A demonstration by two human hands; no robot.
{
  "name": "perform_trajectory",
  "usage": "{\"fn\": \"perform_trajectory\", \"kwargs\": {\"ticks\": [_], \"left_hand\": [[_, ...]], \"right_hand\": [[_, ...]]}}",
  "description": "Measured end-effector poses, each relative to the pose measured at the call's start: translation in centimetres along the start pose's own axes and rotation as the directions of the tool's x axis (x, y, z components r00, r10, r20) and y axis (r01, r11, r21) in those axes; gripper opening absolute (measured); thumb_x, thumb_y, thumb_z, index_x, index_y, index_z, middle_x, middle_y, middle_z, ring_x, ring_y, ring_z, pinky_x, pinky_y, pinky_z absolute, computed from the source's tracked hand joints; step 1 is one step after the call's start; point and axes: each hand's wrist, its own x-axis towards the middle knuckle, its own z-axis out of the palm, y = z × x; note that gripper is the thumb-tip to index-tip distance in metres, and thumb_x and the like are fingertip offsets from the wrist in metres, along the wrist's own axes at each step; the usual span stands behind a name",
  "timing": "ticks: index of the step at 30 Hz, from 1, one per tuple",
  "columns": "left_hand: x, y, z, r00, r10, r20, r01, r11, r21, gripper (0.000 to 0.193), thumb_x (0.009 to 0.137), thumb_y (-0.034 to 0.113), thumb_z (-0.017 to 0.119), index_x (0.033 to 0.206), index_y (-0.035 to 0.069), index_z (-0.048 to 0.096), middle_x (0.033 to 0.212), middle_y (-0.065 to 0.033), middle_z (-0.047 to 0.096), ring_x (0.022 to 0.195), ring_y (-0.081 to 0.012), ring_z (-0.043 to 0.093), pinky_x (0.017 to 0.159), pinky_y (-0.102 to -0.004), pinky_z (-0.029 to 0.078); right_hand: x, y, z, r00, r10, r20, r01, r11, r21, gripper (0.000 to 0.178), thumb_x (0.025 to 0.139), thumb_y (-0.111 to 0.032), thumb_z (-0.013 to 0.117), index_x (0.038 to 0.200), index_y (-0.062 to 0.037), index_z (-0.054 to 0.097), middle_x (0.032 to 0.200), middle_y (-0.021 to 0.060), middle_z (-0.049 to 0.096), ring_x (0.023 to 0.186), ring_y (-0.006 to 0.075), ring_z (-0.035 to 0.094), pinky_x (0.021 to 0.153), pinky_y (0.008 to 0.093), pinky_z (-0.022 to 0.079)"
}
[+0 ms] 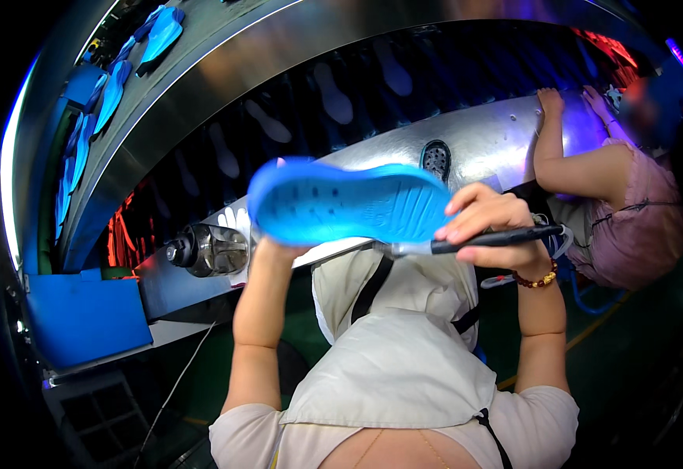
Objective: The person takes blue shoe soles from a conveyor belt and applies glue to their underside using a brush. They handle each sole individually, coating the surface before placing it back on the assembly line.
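Observation:
A bright blue foam shoe sole (341, 205), with rows of small holes and ridges on its face, is held up in front of me. My left hand (280, 248) grips its left end from below, the fingers mostly hidden behind it. Closed around a slim black-handled tool (486, 239) with a pale tip, like a brush, is my right hand (498, 223). That tip lies along the sole's lower edge; I cannot tell whether it touches. The right fingertips are at the sole's right end.
A metal bench (498, 129) carries a black perforated clog (435, 159) and a dark clear bottle (215, 248). Beyond runs a dark conveyor with several pale soles (334, 94). An upper belt holds blue pieces (162, 35). A co-worker (631, 187) sits at right.

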Motion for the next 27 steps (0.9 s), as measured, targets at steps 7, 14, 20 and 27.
{"fn": "perform_trajectory", "kwargs": {"ticks": [7, 14, 20, 27], "left_hand": [[5.7, -6.7, -0.1, 0.949, 0.11, -0.297, -0.08, 0.99, 0.112, 0.092, 0.074, 0.075, 0.014, 0.124, 0.002, 0.036, 0.112, -0.0203, 0.049, 0.103, -0.0323, 0.049, 0.088, -0.0461, 0.041], [5.4, -5.5, 0.1, 0.923, 0.266, -0.276, -0.241, 0.963, 0.122, 0.09, 0.073, 0.076, 0.014, 0.114, 0.001, 0.044, 0.101, -0.0163, 0.054, 0.091, -0.0296, 0.055, 0.081, -0.0462, 0.045], [6.6, -6.6, 2.8, 0.913, 0.347, -0.216, -0.325, 0.937, 0.131, 0.084, 0.075, 0.073, 0.022, 0.124, 0.007, 0.036, 0.098, -0.014, 0.054, 0.091, -0.0285, 0.053, 0.088, -0.0511, 0.038], [5.5, -4.1, 3.9, 0.869, 0.47, -0.156, -0.419, 0.865, 0.274, 0.087, 0.074, 0.074, 0.024, 0.121, 0.004, 0.039, 0.101, -0.0152, 0.054, 0.092, -0.0287, 0.054, 0.09, -0.0504, 0.038]], "right_hand": [[0.2, 5.1, 2.7, 0.909, 0.25, -0.332, -0.294, 0.951, -0.089, 0.015, 0.067, -0.004, 0.066, 0.082, -0.0013, 0.065, 0.08, 0.0102, 0.062, 0.079, 0.017, 0.057, 0.073, 0.0269, 0.044], [-0.9, 0.7, 4.3, 0.991, 0.042, 0.127, -0.005, 0.961, -0.276, 0.015, 0.061, -0.007, 0.069, 0.074, -0.0045, 0.064, 0.074, 0.0062, 0.063, 0.074, 0.0205, 0.059, 0.066, 0.0301, 0.046], [0.4, 2.8, 2.9, 0.97, 0.043, -0.239, -0.09, 0.978, -0.187, 0.012, 0.066, -0.003, 0.066, 0.078, -0.0019, 0.063, 0.079, 0.0077, 0.063, 0.075, 0.0191, 0.058, 0.069, 0.028, 0.045], [-1.2, 2.9, 1.8, 0.967, 0.142, -0.212, -0.143, 0.99, 0.008, 0.019, 0.065, -0.001, 0.068, 0.084, -0.0026, 0.065, 0.085, 0.0061, 0.065, 0.082, 0.0184, 0.059, 0.073, 0.0276, 0.046]]}}
